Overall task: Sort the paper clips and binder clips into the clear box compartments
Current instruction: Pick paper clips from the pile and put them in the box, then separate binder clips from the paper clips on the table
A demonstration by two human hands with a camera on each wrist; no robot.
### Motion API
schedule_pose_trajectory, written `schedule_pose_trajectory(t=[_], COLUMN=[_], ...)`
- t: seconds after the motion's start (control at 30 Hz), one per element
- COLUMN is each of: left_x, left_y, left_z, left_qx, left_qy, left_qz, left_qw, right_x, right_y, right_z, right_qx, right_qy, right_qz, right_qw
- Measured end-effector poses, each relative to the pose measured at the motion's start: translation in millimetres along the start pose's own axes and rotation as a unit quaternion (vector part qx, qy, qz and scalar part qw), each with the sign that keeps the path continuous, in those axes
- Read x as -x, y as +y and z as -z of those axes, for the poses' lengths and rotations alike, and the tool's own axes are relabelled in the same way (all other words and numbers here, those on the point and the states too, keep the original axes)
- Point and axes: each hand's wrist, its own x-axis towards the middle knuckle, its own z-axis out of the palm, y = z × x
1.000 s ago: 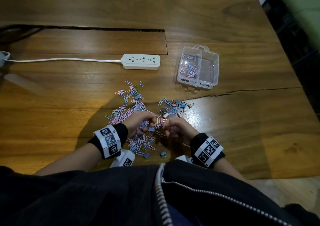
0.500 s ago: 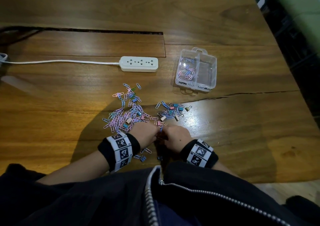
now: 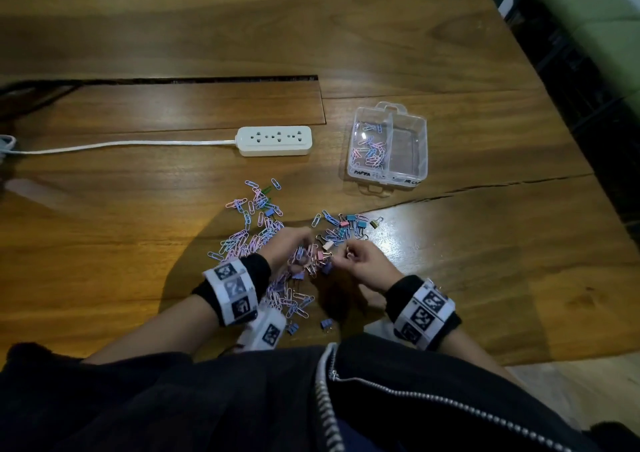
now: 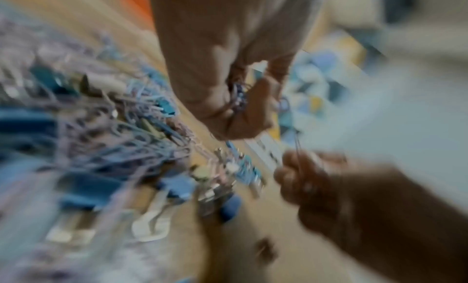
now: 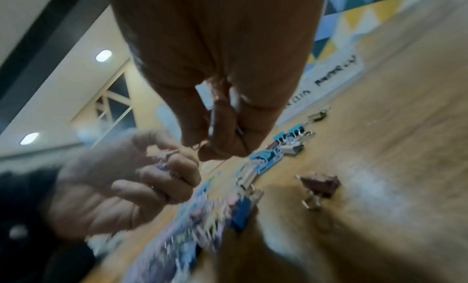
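A wooden table (image 3: 138, 209) fills the frame, with a power strip (image 3: 274, 141) at centre and a patterned wall at upper right. The clear box (image 3: 388, 148) sits right of the strip, paper clips (image 3: 370, 150) in its left compartment. Loose clips (image 3: 256, 230) lie scattered under both hands. The left hand (image 3: 289, 245) clutches several clips; the right hand (image 3: 363, 261) seems to pinch one, though blur obscures it.

— Where did your paper clips (image 3: 247, 235) lie?
— You had them scattered, pastel pink, blue and purple, on the table near you; the binder clips (image 3: 348, 224) sat clustered just to their right.

— And your clear box (image 3: 420, 155)?
— It stood open farther back on the right. Its left compartment held paper clips; I saw nothing in the right compartment.
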Motion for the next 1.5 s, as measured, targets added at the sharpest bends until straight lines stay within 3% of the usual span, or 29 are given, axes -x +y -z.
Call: schedule_pose_trajectory(t=[0.03,0.1,0.23,0.33,0.43,0.57,0.7,0.83,0.9,0.93,1.0,1.07,1.13,1.23,1.3,1.37,1.5], left_x=[0.3,-1.9,-25.4,-44.6,-54.5,-63.1,-60.8,-71.1,-75.0,-75.2,-73.9,-71.7,-68.4,-63.0,-59.7,-57.3,-53.9], left_y=[9.3,27.7,64.0,97.0,131.4,157.5,157.7,136.7,121.7,111.8,88.3,64.9,48.4,38.9,34.4,29.2,19.3], left_z=[2.0,3.5,-5.3,-19.2,-36.9,-52.6,-54.6,-37.0,-27.4,-22.7,-14.4,-7.9,-4.9,-7.2,-11.2,-13.5,-17.8], left_qx=[0.096,0.191,0.240,0.261,0.340,0.331,0.302,0.187,-0.002,-0.128,-0.341,-0.458,-0.513,-0.566,-0.604,-0.632,-0.633], left_qy=[-0.018,-0.034,-0.048,-0.057,-0.046,-0.059,-0.057,-0.009,0.025,0.040,0.054,0.039,0.031,0.025,0.010,0.012,0.033], left_qz=[0.026,0.052,0.046,0.029,0.027,0.014,-0.008,-0.036,-0.048,-0.066,-0.114,-0.121,-0.115,-0.144,-0.173,-0.192,-0.204], left_qw=[0.995,0.980,0.968,0.963,0.939,0.942,0.952,0.982,0.999,0.989,0.931,0.880,0.850,0.811,0.778,0.750,0.746], right_x=[-0.2,-2.6,-8.1,-15.9,-27.0,-49.3,-85.1,-107.9,-107.8,-103.8,-93.5,-78.6,-64.9,-53.7,-51.6,-49.3,-40.1], right_y=[-2.8,-7.6,-22.6,-31.4,-45.7,-73.6,-94.2,-99.5,-94.9,-92.6,-80.7,-63.3,-41.8,-11.9,3.4,11.8,19.1], right_z=[5.8,17.2,38.2,57.3,79.0,105.1,119.4,120.4,119.5,118.4,116.2,107.5,92.3,67.5,56.4,53.4,59.0], right_qx=[-0.075,-0.180,-0.293,-0.267,-0.216,-0.155,-0.143,-0.131,-0.086,-0.071,-0.078,-0.106,-0.055,0.118,0.239,0.285,0.302], right_qy=[0.012,0.033,0.078,0.103,0.135,0.193,0.194,0.180,0.167,0.171,0.205,0.219,0.216,0.160,0.140,0.156,0.164], right_qz=[-0.003,0.009,0.027,0.000,-0.012,-0.006,-0.015,-0.033,-0.034,-0.025,0.012,0.039,0.048,0.025,0.026,0.032,0.022], right_qw=[0.997,0.983,0.953,0.958,0.967,0.969,0.970,0.974,0.982,0.982,0.975,0.969,0.974,0.980,0.961,0.945,0.939])
